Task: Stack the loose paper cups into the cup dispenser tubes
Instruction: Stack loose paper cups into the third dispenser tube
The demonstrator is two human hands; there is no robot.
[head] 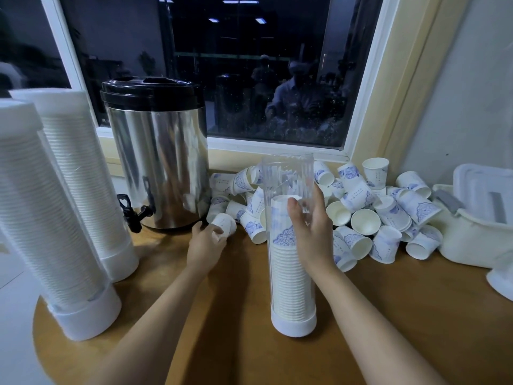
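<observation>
A clear dispenser tube (pixel 288 173) with a white base stands upright at the table's middle, filled about two thirds with nested white cups; the top one shows a blue pattern. My right hand (pixel 311 232) wraps around the tube's right side at mid height. My left hand (pixel 205 243) pinches a loose paper cup (pixel 226 222) lying at the left edge of the pile of blue-patterned cups (pixel 361 215), which spreads behind and to the right of the tube.
Two full white dispenser tubes (pixel 41 218) stand at the left. A steel drink urn (pixel 158 162) with a black lid and tap sits behind my left hand. White containers (pixel 477 234) stand at the right edge. A window runs along the back.
</observation>
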